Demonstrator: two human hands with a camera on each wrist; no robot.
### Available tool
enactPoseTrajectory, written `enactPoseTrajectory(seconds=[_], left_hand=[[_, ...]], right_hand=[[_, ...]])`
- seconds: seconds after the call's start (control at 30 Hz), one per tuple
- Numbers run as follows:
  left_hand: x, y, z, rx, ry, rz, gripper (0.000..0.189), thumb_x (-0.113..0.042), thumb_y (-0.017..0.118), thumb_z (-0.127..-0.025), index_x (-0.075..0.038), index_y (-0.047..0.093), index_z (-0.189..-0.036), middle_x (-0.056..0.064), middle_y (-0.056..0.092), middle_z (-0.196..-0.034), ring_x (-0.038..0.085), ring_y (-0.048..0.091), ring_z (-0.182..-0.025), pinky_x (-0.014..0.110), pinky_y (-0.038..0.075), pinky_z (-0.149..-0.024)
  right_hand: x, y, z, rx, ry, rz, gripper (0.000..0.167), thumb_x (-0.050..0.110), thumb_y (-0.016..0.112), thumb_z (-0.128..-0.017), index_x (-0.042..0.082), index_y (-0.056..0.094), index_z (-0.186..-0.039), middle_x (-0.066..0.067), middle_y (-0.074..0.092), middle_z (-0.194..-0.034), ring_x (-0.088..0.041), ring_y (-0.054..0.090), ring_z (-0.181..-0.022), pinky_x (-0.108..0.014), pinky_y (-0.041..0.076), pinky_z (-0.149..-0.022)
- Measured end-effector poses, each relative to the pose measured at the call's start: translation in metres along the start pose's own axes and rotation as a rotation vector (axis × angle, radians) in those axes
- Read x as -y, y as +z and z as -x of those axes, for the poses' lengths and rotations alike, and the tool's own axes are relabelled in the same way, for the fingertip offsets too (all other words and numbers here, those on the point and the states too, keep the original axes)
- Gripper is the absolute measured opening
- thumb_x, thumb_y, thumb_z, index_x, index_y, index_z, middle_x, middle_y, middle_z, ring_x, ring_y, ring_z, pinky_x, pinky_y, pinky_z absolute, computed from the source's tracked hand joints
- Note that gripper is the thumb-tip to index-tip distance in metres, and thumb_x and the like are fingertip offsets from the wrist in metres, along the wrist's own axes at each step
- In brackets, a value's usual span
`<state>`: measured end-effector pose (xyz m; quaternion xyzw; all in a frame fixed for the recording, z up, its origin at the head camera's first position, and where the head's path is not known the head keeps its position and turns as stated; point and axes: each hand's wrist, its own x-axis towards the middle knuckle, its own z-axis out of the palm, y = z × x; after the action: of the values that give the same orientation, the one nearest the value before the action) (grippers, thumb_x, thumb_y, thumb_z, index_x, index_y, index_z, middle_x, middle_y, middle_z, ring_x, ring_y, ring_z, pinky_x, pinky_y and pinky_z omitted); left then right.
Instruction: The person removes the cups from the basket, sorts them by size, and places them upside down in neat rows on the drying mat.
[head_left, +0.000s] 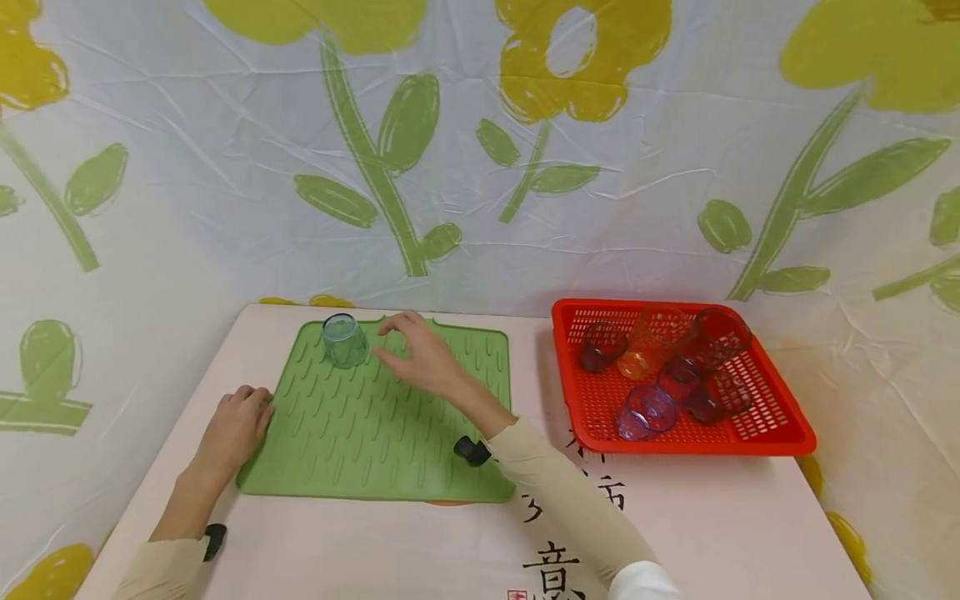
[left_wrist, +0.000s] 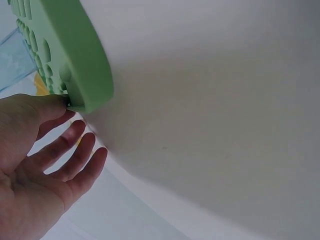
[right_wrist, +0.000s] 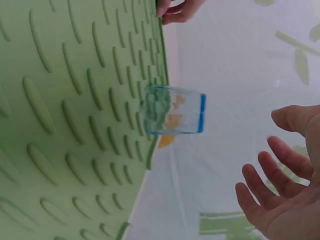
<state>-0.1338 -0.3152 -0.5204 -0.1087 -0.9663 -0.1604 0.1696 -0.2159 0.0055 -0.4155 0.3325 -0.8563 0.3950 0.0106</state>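
Note:
A clear, blue-rimmed glass (head_left: 345, 342) stands upright on the green drying mat (head_left: 360, 450), near the mat's far left corner. My right hand (head_left: 422, 360) hovers over the mat just right of the glass, thumb and fingers apart, with a gap between them and the glass. In the right wrist view the same glass (right_wrist: 175, 111) shows left of the spread fingers (right_wrist: 257, 187). At the mat's left edge, my left hand (head_left: 236, 429) pinches the rim between thumb and index finger; its other fingers (left_wrist: 87, 167) are loosely spread.
To the right, a red plastic basket (head_left: 566, 392) holds several colored glasses, among them a purple one (head_left: 648, 408) and an orange one (head_left: 637, 362). Black characters (head_left: 555, 571) mark the pale table near its front. A flower-printed cloth (head_left: 465, 183) hangs behind the table.

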Motion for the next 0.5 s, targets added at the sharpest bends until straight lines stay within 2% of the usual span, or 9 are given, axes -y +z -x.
enactPoseTrajectory(seconds=[0.27,0.5], left_hand=[[0.003,0.001,0.001,-0.002,-0.012,-0.006,0.015,0.008,0.071,-0.088,0.016,0.063,-0.098,0.031,0.060,-0.092,0.051,0.058,-0.083,0.061,0.048,-0.076],[0.001,0.002,0.001,0.018,-0.023,-0.003,0.016,0.008,0.071,-0.089,0.016,0.063,-0.100,0.031,0.061,-0.093,0.051,0.058,-0.085,0.061,0.047,-0.078]], right_hand=[[0.009,-0.026,0.018,-0.049,-0.085,0.051,0.027,0.019,0.070,-0.100,0.005,0.064,-0.123,-0.010,0.061,-0.127,-0.023,0.059,-0.119,-0.036,0.049,-0.101],[0.003,-0.048,0.037,-0.099,-0.096,0.057,0.026,0.015,0.073,-0.097,0.003,0.066,-0.119,-0.010,0.063,-0.120,-0.025,0.061,-0.115,-0.037,0.050,-0.100]])
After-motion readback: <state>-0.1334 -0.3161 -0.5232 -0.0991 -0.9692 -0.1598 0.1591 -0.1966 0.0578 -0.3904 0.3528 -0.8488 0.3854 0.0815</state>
